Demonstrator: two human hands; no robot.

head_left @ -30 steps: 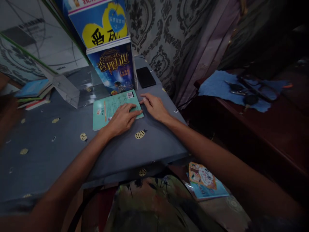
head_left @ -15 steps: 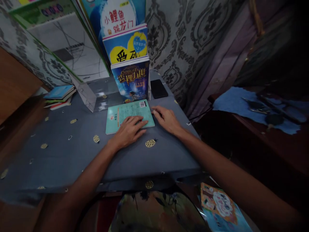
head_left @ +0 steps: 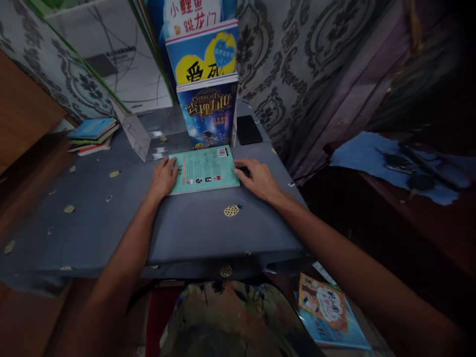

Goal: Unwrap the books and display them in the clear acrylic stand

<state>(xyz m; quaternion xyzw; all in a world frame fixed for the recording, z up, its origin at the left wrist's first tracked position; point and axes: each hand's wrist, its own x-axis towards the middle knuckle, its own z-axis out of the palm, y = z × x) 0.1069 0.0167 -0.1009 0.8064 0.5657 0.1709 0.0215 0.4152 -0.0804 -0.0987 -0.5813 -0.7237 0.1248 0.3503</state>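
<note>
Fingers of the left hand (head_left: 163, 177) now lie over the left end of the green book (head_left: 203, 171), and no longer rest across its cover like they do half a second ago. So the row of little pictures (head_left: 208, 179) along the book's near side is out in the open, with no hand over it. Right hand (head_left: 256, 178) pretty much stays put, thumb and forefinger at the book's right edge with a bit of a gap between them. Can't tell if either hand is really pinching anything, tbh: the left thumb and forefinger sit slightly apart on top, and whatever's tucked below is hidden. Book itself is flat on the table (head_left: 201, 233), just in front of the upright dark blue book (head_left: 213, 121), with the phone (head_left: 249, 130) beyond its far right corner. My read: having a hand at each end means the book is steadied from both sides now, so it'd be easier to square up or control than with one palm on top.
</note>
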